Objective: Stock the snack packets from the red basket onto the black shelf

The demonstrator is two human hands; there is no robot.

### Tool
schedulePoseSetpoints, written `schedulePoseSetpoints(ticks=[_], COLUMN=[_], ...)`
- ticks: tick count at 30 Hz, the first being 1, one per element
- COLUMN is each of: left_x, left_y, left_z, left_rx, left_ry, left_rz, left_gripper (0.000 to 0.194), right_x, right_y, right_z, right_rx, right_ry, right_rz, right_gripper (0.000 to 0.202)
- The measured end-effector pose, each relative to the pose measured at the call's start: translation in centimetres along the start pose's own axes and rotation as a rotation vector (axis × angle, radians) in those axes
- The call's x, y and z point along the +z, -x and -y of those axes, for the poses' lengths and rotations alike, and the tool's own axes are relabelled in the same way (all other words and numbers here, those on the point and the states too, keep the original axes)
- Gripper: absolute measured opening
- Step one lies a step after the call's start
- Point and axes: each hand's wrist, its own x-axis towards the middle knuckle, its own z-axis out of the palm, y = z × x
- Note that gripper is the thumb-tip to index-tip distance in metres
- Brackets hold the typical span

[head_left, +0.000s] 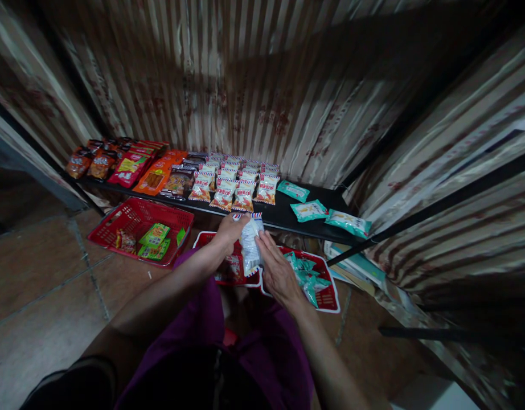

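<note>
A white snack packet [251,244] with a striped edge and printed back is held upright in front of the shelf. My left hand [231,232] pinches its upper left side, thumb over the front. My right hand [280,273] rests against its right side, fingers close together and touching the packet; its thumb is not clear to see. Beyond the hands, rows of similar white-and-orange snack packets [244,195] stand on the black shelf [283,215]. Below the held packet is a red basket [220,281] with dark red packets, partly hidden by my left arm.
Right of the rows lie teal packets [308,210]. Orange and red packets [132,165] fill the shelf's left end. A red basket [183,219] with green packets sits at left; another red basket [328,296] holds teal packets. A black post [399,225] slants at right.
</note>
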Motion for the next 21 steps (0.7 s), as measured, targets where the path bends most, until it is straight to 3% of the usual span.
schedulePoseSetpoints(ticks=[5,10,12,16,21], left_x=[-0.9,-1.2,-1.1,-0.8,-0.1], left_y=[-0.3,-0.2,-0.1,0.6,1.9], left_z=[0.5,0.2,-0.2,-1.2,-1.9], left_rx=[-0.076,-0.129,-0.138,-0.162,-0.17], left_ry=[-0.031,-0.103,-0.124,-0.095,0.055], left_rz=[0.022,0.035,0.039,0.088,0.134], left_gripper=[0.028,0.034,0.034,0.028,0.012], right_x=[-0.3,0.5,1.0,1.4,2.1], right_y=[1.2,1.6,1.5,1.4,1.0], right_z=[0.8,0.5,0.4,0.8,1.8], right_rx=[0.146,0.186,0.232,0.364,0.66], right_ry=[-0.216,-0.2,-0.211,-0.312,-0.743], right_rz=[0.115,0.119,0.094,-0.051,-0.47], right_gripper=[0.056,0.101,0.109,0.103,0.065])
